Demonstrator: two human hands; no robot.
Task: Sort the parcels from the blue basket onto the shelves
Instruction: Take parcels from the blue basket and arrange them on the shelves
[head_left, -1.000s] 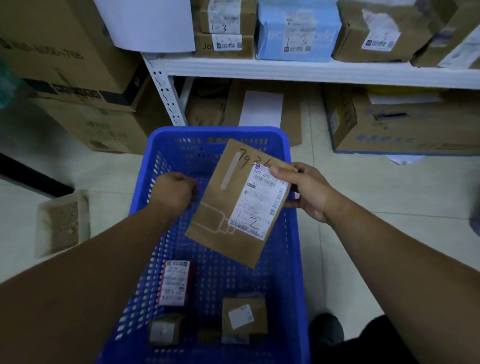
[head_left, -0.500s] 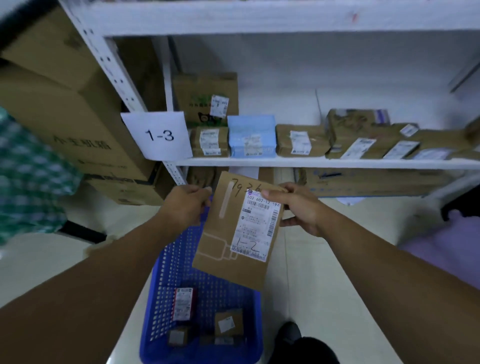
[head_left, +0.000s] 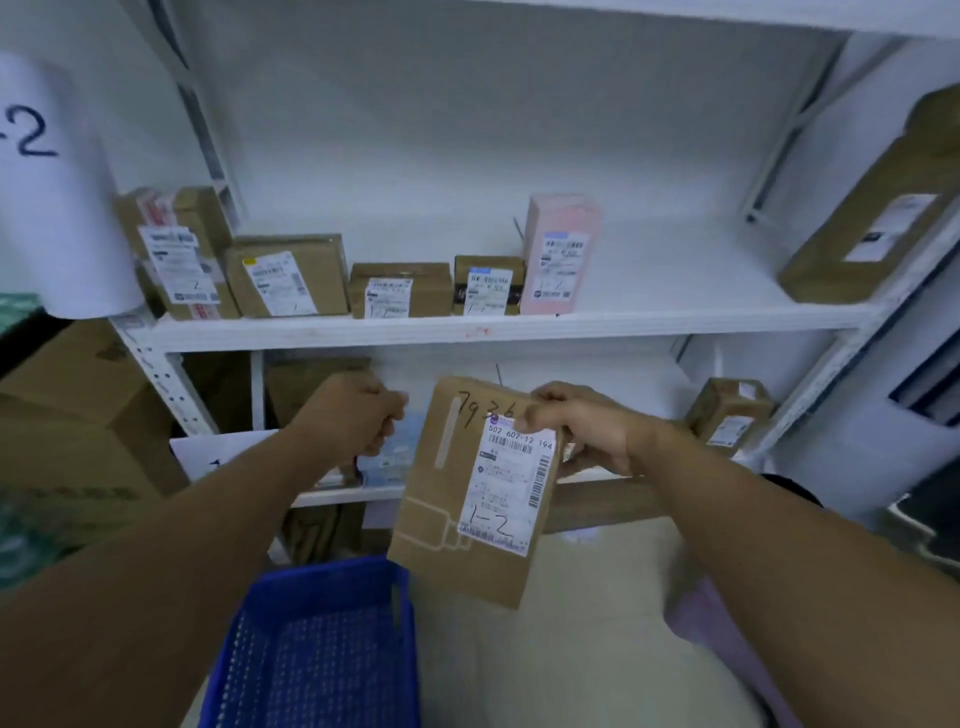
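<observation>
A flat brown cardboard parcel (head_left: 467, 571) hangs upright in front of the shelves, tilted slightly. Its white label carries a handwritten "1-2", and "7936" is written above that. My right hand (head_left: 592, 431) pinches its top right corner. Left of the parcel, a small gap away, my left hand (head_left: 358, 410) is curled into a fist with nothing visible in it. The blue basket (head_left: 332, 571) sits low at the bottom, below and left of the parcel; what lies inside it is out of view. Above is a white shelf (head_left: 519, 326) with a paper sign (head_left: 47, 182) ending in "-2" on its left post.
That shelf holds several brown boxes (head_left: 291, 275) and an upright pink box (head_left: 561, 254); bare board (head_left: 675, 270) lies right of it. A large brown parcel (head_left: 872, 234) leans at the far right. A small brown box (head_left: 727, 415) sits on the lower shelf. Big cartons (head_left: 67, 415) stand at left.
The view has swung up from the basket to the "-2" shelf. The parcel has risen with my right hand. My left hand has come off the parcel's top left corner.
</observation>
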